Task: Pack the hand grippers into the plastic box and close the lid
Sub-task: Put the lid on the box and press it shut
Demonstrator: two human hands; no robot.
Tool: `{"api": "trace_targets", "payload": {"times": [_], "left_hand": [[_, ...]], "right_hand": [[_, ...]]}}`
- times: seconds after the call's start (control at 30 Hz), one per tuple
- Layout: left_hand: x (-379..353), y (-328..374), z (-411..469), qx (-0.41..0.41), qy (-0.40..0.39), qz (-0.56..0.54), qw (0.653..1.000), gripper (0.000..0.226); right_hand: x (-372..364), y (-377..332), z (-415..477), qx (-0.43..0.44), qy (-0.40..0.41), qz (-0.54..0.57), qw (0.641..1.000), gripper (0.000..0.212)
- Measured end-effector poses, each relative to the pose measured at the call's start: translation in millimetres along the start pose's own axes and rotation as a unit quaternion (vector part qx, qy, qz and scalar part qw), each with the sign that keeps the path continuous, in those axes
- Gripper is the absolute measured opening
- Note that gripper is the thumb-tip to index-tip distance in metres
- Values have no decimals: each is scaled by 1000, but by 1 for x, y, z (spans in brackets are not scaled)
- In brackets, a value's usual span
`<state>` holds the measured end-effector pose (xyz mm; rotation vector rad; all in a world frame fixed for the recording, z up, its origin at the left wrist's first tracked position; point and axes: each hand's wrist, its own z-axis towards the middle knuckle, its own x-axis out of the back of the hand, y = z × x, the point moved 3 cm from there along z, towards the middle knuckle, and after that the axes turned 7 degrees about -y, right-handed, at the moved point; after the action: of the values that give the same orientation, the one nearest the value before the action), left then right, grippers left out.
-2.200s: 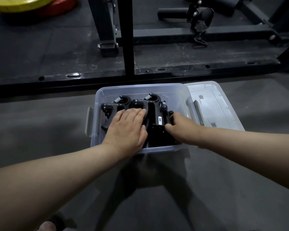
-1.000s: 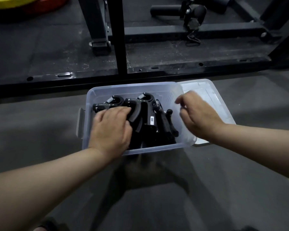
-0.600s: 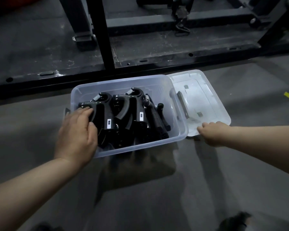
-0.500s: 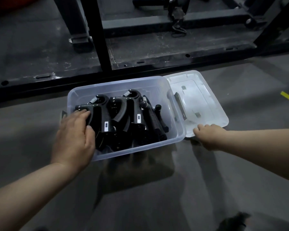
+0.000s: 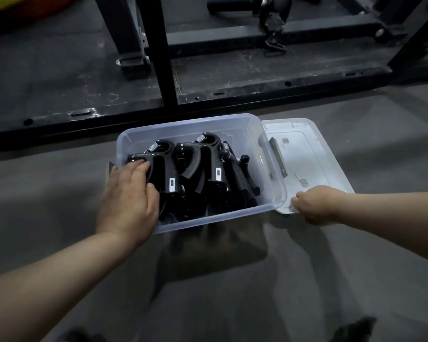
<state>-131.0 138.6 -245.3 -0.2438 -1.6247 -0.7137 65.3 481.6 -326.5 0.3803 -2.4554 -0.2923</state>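
Two uncovered forearms come into view: the left forearm (image 5: 47, 275) from the lower left corner, the right forearm (image 5: 393, 218) from the right edge. The left hand (image 5: 127, 198) and the right hand (image 5: 314, 204) are bare. Two dark blurred shapes (image 5: 356, 328) sit at the bottom edge, too unclear to identify.

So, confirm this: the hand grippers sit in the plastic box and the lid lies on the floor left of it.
Wrong side: the head view shows the lid on the floor right of the plastic box. The hand grippers do sit in it.
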Motion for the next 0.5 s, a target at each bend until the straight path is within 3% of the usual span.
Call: {"api": "trace_targets", "payload": {"times": [0.2,0.4,0.5], "left_hand": [[3,2,-1,-2,-1,-1,1000,54],[-1,-2,2,-16,-5,19,1000,56],[-4,-3,3,-18,-9,34,999,57]], "right_hand": [[25,33,-35,-71,117,153,979,22],[50,77,-80,-75,365,264,889,18],[54,84,-103,-104,419,285,856,12]]}}
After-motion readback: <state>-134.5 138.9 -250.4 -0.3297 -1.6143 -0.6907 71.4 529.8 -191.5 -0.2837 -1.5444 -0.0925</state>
